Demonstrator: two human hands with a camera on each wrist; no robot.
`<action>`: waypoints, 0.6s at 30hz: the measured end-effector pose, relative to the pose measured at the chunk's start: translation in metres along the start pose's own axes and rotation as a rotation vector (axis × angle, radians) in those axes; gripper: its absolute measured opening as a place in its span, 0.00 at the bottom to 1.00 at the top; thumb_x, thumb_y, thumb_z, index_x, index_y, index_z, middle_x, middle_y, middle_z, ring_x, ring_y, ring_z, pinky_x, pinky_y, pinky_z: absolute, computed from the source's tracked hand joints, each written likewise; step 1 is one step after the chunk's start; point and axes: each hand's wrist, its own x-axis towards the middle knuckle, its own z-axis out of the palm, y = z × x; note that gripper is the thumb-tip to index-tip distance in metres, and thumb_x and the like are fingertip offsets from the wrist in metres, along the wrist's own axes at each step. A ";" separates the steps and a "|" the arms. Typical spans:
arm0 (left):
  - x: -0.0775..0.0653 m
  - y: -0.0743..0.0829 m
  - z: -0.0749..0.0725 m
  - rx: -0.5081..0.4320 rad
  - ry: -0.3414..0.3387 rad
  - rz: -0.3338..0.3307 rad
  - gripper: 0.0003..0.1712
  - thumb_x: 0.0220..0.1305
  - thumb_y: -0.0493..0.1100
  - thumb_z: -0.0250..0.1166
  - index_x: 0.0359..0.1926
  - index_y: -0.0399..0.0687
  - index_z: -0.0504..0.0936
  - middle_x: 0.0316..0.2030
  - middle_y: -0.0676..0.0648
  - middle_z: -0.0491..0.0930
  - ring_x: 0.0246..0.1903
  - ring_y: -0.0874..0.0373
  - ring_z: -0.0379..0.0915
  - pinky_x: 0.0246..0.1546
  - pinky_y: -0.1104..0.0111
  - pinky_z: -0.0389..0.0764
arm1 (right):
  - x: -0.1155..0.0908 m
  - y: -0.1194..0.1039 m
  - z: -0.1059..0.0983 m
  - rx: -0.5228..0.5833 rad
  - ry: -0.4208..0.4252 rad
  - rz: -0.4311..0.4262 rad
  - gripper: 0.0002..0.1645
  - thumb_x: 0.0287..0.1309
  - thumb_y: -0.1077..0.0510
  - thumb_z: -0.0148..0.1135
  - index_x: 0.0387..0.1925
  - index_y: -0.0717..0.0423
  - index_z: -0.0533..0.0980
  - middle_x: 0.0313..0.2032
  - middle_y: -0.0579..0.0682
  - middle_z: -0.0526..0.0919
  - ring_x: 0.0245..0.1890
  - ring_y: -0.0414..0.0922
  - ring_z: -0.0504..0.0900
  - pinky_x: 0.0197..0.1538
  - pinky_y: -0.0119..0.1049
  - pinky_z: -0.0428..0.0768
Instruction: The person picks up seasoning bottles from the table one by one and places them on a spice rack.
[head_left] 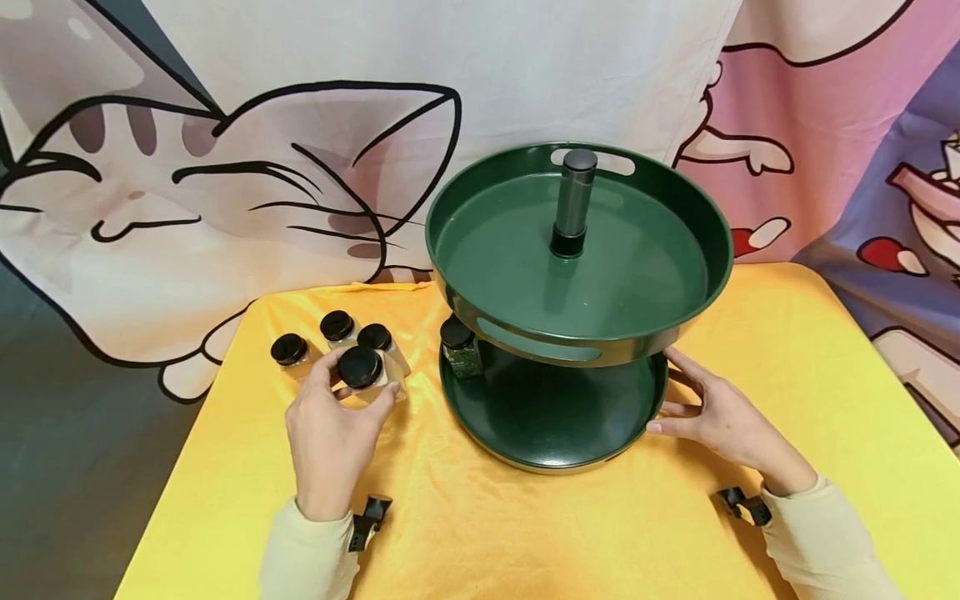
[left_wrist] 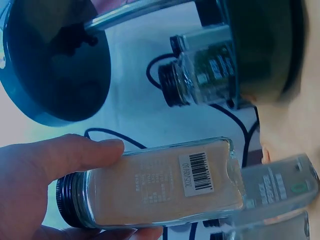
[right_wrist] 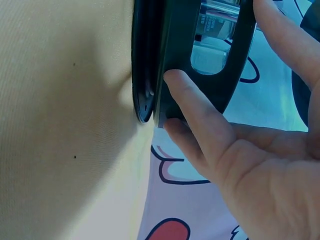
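My left hand grips a square glass jar with a black lid, pale powder inside and a barcode label. The jar is raised beside several similar jars on the yellow cloth. To its right stands a two-tier round green tray stand. My right hand touches the outer wall of the lower tray with extended fingers, beside an oval handle slot. A jar with dark green contents stands on the lower tray's left side, and the left wrist view shows another jar behind it.
The upper tray overhangs the lower one, with a grey post rising through its middle. A yellow cloth covers the table. Behind hangs a cartoon-printed curtain.
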 end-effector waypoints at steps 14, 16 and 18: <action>-0.006 0.024 0.011 -0.064 -0.084 0.048 0.38 0.36 0.49 0.78 0.52 0.49 0.75 0.40 0.49 0.80 0.32 0.56 0.78 0.35 0.63 0.80 | -0.001 -0.003 0.001 0.001 0.000 0.026 0.61 0.42 0.56 0.74 0.72 0.47 0.46 0.69 0.59 0.52 0.55 0.61 0.72 0.43 0.35 0.79; -0.008 0.027 0.013 -0.067 -0.098 0.050 0.38 0.37 0.49 0.78 0.52 0.49 0.75 0.40 0.49 0.80 0.32 0.56 0.78 0.35 0.63 0.79 | -0.001 -0.002 0.001 0.000 0.003 0.029 0.61 0.42 0.57 0.74 0.72 0.47 0.46 0.68 0.59 0.52 0.56 0.61 0.70 0.43 0.35 0.79; -0.009 0.030 0.015 -0.067 -0.111 0.052 0.37 0.37 0.49 0.78 0.52 0.49 0.75 0.40 0.49 0.80 0.31 0.56 0.78 0.34 0.63 0.79 | -0.001 -0.002 0.001 0.000 0.004 0.028 0.61 0.42 0.57 0.74 0.72 0.47 0.45 0.69 0.59 0.52 0.56 0.61 0.69 0.43 0.35 0.79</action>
